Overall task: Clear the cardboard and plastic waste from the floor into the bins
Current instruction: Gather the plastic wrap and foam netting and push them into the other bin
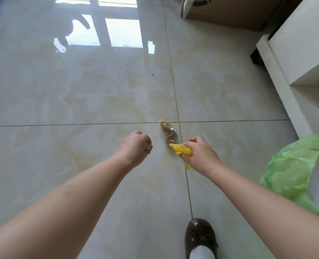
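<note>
My right hand [199,154] is closed around a crumpled piece of yellow plastic [181,149], which sticks out of the fist on both sides. My left hand [134,146] is curled into a fist, and a small printed scrap [150,147] peeks out at its fingertips. A crumpled strip of tan tape with a white label [167,130] lies on the tile floor just beyond and between both hands, untouched. A green bin bag [293,171] with cardboard inside stands at the right edge.
A white cabinet [293,58] runs along the right side. A cardboard box [229,14] sits at the top right on the glossy tile floor. My brown shoe [199,236] is at the bottom. Blue fabric shows at the left edge.
</note>
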`<action>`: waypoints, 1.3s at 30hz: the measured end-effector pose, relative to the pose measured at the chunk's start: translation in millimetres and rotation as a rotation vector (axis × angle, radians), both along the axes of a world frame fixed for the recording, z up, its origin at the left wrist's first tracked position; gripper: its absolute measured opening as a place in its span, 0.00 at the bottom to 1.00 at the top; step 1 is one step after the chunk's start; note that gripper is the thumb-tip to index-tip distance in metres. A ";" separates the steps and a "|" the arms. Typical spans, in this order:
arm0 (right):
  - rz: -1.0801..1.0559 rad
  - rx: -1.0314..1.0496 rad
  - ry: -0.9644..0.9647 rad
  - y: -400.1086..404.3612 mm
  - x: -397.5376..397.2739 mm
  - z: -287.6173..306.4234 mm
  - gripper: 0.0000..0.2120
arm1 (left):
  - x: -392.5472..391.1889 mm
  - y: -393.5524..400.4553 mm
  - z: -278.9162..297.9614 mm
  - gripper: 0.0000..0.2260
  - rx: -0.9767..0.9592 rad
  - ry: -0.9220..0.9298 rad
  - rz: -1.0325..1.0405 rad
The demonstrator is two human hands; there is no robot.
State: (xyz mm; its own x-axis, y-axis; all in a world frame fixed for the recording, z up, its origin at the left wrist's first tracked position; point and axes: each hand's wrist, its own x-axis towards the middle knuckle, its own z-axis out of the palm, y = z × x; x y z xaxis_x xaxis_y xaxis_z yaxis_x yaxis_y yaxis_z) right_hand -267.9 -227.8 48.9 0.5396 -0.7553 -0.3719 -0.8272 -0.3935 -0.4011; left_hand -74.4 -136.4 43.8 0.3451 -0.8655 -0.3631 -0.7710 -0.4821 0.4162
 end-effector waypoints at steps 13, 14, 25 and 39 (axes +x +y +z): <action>-0.163 0.070 -0.102 -68.4 10.5 -68.9 0.12 | 7.5 -123.2 -63.7 0.13 0.075 -0.349 -0.781; -0.184 0.075 -0.107 -69.2 7.8 -71.4 0.12 | 5.6 -126.8 -69.3 0.14 0.105 -0.351 -0.811; -0.434 0.083 -0.231 -56.8 -13.3 -49.1 0.07 | -13.2 -101.5 -41.4 0.14 -0.050 0.079 -0.152; -0.559 -0.052 -0.427 78.4 -122.6 88.7 0.07 | -105.2 -18.3 106.4 0.13 -0.241 0.006 -0.231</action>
State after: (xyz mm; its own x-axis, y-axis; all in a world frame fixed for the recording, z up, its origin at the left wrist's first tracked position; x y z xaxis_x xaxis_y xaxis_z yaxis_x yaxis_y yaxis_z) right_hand -390.5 -149.4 137.6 0.1559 -0.9729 -0.1706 -0.6857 0.0177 -0.7277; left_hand -179.6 -154.7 150.3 0.1288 -0.9817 -0.1400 -0.8457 -0.1825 0.5015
